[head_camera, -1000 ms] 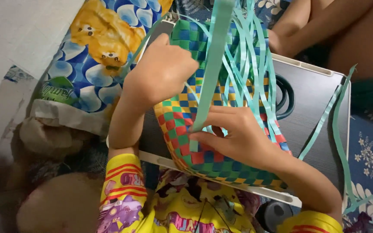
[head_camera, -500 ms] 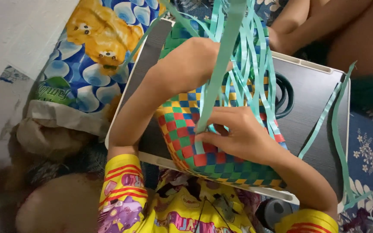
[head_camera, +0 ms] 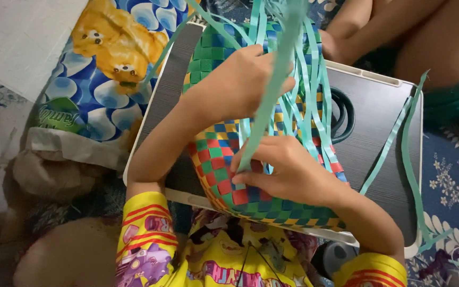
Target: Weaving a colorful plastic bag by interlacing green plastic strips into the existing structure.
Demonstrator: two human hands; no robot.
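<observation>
A half-woven mat of red, green, blue and yellow checks [head_camera: 216, 159] lies on a dark lap tray [head_camera: 378, 122] with a white rim. Many loose teal strips [head_camera: 304, 101] rise from its far side. My right hand [head_camera: 288, 172] pinches one teal strip [head_camera: 269, 101] against the weave near the mat's middle. My left hand [head_camera: 237, 85] reaches across the mat's far part, fingers curled among the teal strips there. Whether it grips one is hidden by the hand's back.
A cushion with blue and yellow cartoon print [head_camera: 102, 69] lies left of the tray. Another person's bare arms and legs [head_camera: 399, 37] sit beyond the tray's far edge. Two teal strips [head_camera: 407, 143] trail over the tray's right side onto a floral blue cloth [head_camera: 452, 175].
My left hand has slid from the mat's left side up and right, into the bundle of teal strips. My right hand stays pinching the strip on the weave.
</observation>
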